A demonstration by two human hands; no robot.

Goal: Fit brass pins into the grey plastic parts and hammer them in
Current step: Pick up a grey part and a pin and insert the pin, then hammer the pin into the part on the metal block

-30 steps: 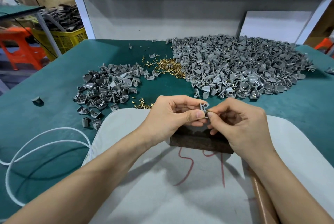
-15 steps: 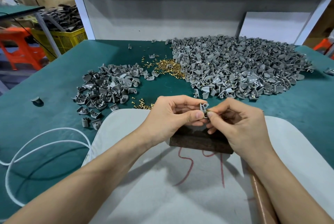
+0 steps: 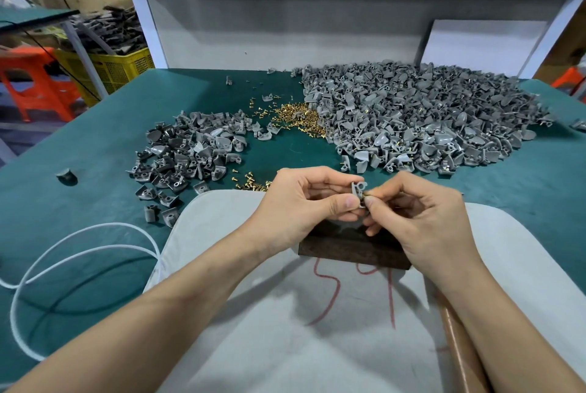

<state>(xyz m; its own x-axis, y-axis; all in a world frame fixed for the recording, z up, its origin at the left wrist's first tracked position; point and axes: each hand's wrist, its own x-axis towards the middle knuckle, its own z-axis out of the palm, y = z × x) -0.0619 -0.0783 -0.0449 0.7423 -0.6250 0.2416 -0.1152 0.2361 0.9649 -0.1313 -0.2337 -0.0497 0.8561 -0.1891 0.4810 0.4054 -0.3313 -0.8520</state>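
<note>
My left hand [image 3: 304, 202] pinches one small grey plastic part [image 3: 358, 189] between thumb and fingers, held upright above a dark block [image 3: 348, 248]. My right hand [image 3: 421, 215] presses a brass pin [image 3: 367, 193] against the part's right side with thumb and forefinger; only a glint of the pin shows. A big heap of grey parts [image 3: 428, 116] lies at the back right. A smaller pile of grey parts [image 3: 193, 151] lies at the left. Loose brass pins [image 3: 298, 116] lie between the two piles, and a few more pins [image 3: 250, 183] lie just left of my left hand.
A pale cloth pad [image 3: 285, 329] with red marks covers the green table [image 3: 79, 177] in front of me. A white cord [image 3: 63, 253] loops at the left. A brown tube [image 3: 459, 345] lies under my right forearm. One stray grey part [image 3: 66, 174] sits far left.
Both hands stay in the same place with the part between them. The right fingers have shifted slightly at the part's side.
</note>
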